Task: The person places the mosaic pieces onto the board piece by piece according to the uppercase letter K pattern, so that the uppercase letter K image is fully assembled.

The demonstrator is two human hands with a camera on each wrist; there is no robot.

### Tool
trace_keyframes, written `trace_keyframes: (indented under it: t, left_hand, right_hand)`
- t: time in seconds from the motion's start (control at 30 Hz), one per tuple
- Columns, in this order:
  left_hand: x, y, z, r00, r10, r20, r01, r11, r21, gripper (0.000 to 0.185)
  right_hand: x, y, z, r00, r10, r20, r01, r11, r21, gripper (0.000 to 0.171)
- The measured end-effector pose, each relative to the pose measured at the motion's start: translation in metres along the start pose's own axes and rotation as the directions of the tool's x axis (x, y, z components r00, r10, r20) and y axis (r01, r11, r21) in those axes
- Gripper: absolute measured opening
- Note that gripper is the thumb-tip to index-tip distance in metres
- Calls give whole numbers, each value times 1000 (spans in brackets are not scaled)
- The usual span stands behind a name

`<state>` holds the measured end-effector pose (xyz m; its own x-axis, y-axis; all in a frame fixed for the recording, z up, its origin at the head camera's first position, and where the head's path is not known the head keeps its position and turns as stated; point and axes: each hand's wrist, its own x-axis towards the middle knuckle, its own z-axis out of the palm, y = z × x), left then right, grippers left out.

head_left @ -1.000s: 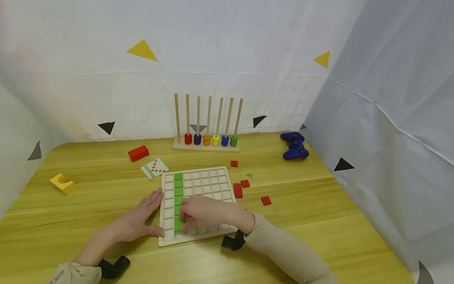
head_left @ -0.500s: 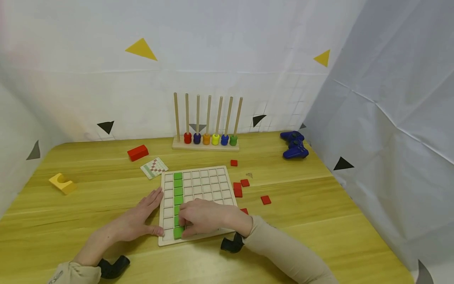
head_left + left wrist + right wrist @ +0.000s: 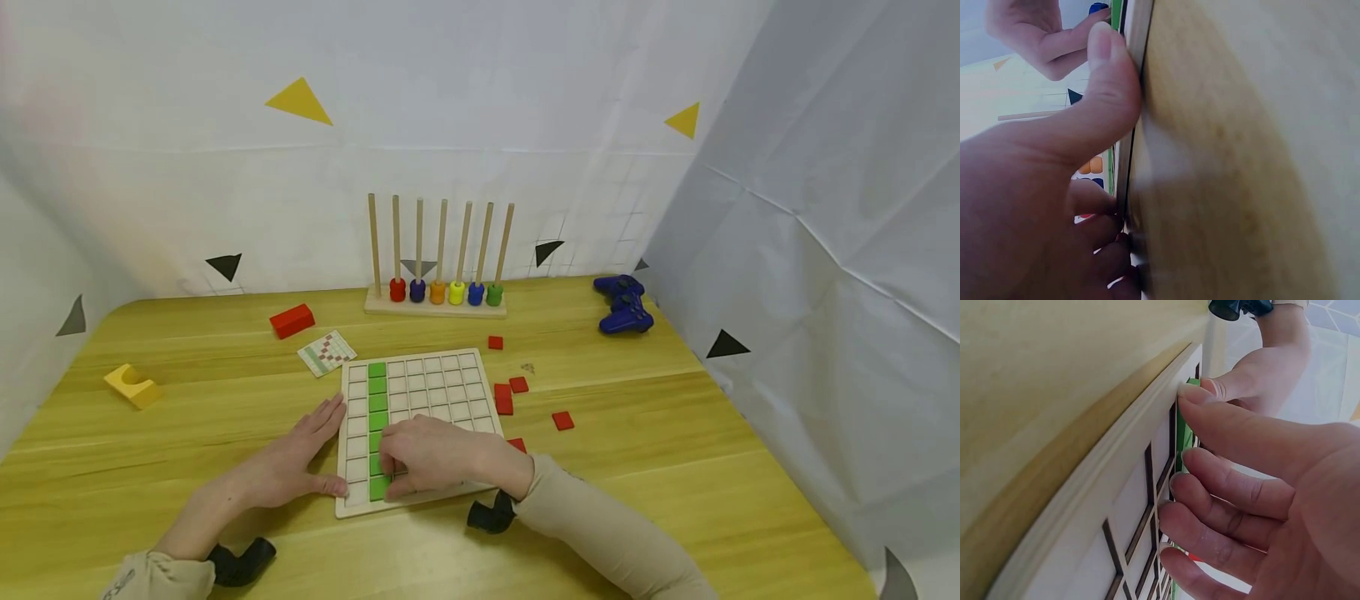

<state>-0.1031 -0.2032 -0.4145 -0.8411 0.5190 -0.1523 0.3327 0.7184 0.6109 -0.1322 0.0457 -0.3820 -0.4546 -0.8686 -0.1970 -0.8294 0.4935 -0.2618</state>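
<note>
A square wooden grid board (image 3: pixel 457 382) lies on the table with green tiles (image 3: pixel 377 401) filling its second column from the left. My right hand (image 3: pixel 431 454) is over the lower part of the board. Its thumb and curled index finger pinch the green tile (image 3: pixel 379 489) at the near end of that column; the right wrist view shows the thumb tip right at the tile's edge (image 3: pixel 1184 434). My left hand (image 3: pixel 288 467) lies along the board's left side, fingers extended against the edge and thumb on the near left corner.
Several red tiles (image 3: pixel 503 398) lie right of the board. Beyond its far left corner is a patterned card (image 3: pixel 327 353), with a red block (image 3: pixel 292 321) behind. A peg rack with beads (image 3: pixel 435 304), a blue game controller (image 3: pixel 624 305) and a yellow block (image 3: pixel 132 386) stand farther out.
My right hand has moved slightly nearer, bringing the green tile into the column's nearest cell, where it now lies. A red tile shows beside the right wrist. The left hand has stayed put.
</note>
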Motion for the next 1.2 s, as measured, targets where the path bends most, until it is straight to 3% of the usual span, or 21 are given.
trace_keyframes:
  t: [0.67, 0.83, 0.97, 1.2]
  left_hand:
    - [2, 1, 0, 1000, -12, 13, 12, 1000, 8, 113]
    - [4, 1, 1, 999, -29, 20, 29, 999, 19, 113]
    - [4, 2, 1, 999, -28, 21, 27, 999, 22, 113]
    - [1, 2, 0, 1000, -17, 7, 17, 1000, 15, 113]
  right_hand:
    - [0, 11, -4, 999, -36, 19, 33, 991, 130, 18]
    - [-4, 28, -8, 996, -20, -84, 37, 979, 202, 17]
    - [-12, 41, -3, 985, 39, -171, 2, 973, 232, 18]
    - [-27, 63, 3, 964, 104, -246, -40, 967, 252, 23]
